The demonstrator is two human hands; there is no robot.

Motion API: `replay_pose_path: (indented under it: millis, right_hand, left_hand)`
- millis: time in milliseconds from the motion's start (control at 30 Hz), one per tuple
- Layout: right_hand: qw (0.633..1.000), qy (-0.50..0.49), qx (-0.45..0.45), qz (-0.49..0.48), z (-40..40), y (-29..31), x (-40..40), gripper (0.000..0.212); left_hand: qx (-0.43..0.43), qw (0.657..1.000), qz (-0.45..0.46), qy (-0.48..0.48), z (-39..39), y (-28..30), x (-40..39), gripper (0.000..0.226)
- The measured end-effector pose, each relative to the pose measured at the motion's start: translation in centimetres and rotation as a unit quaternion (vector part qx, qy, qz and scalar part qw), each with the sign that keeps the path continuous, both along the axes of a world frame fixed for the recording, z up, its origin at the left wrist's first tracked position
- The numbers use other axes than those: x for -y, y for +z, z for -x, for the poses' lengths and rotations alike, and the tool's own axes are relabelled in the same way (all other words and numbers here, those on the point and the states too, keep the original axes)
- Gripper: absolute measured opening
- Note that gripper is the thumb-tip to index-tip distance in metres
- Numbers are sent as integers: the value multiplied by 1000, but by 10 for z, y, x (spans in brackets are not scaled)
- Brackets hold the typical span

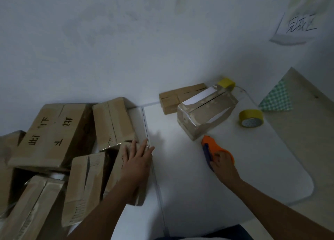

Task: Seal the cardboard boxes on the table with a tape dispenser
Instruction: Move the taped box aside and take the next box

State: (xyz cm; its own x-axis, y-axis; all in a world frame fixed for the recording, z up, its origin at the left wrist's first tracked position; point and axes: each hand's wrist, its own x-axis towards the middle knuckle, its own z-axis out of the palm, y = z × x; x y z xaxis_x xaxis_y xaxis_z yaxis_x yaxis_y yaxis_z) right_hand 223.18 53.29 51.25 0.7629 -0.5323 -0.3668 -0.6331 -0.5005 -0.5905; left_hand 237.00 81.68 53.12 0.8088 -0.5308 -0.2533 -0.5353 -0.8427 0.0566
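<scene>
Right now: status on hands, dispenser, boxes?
Left hand flat on a box in the pile. Right hand grips the orange tape dispenser on the table. Taped box just beyond the dispenser.

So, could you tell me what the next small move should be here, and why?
Probably draw the small cardboard box under the left hand across onto the white table. That hand lies flat on the box at the pile's edge, while the right hand grips the orange tape dispenser beside bare table.
</scene>
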Motion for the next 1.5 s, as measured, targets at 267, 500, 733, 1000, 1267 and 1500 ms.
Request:
replay_pose_path:
  millis: [267,500,733,1000,1267,1500]
  right_hand:
    - [987,83,-139,-5,0,-13,15,46]
    - [993,70,-95,-7,11,12,60,18]
    - [956,-184,34,-227,7,62,134,15]
    - [840,-314,164,-412,9,85,172,24]
    - [761,-283,266,-520,9,104,163,37]
    - [770,-132,301,-546,4,142,136,34]
  left_hand:
    - [-46,999,12,-22,2,12,32,58]
    - [-10,992,104,-72,-12,20,124,62]
    - [-31,992,116,-49,-59,36,251,87]
    - [-4,994,-41,-98,-69,23,259,101]
    - [-57,978,-33,-198,-75,23,198,106]
    - [-83,948,-20,-306,-56,29,170,102]
